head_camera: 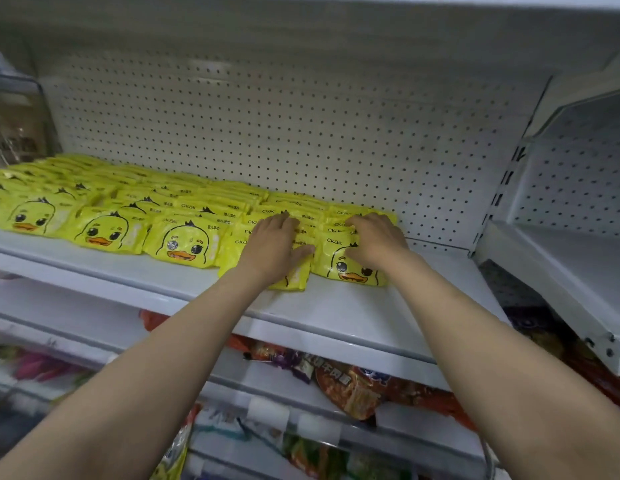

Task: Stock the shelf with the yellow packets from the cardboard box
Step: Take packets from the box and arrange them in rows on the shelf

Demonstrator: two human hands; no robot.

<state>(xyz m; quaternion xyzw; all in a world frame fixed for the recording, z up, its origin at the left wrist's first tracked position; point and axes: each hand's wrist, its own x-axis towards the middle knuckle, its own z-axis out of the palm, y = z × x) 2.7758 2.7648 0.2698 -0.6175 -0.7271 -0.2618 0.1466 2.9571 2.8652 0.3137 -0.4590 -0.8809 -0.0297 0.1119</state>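
Several rows of yellow duck-face packets [178, 242] lie overlapped on a white shelf [336, 313], running from the left edge to right of centre. My left hand [274, 245] lies flat on one row of packets, fingers spread and pointing at the back wall. My right hand [376, 239] rests on the rightmost row [346, 268], fingers bent over the packets' upper edges. Its front packet shows the duck face below my palm. The cardboard box is out of view.
A white pegboard wall [301, 133] backs the shelf. Bare shelf surface lies right of the packets up to the upright [499, 188]. Another white shelf bay [571, 244] stands at the right. Lower shelves hold orange and red snack bags [357, 386].
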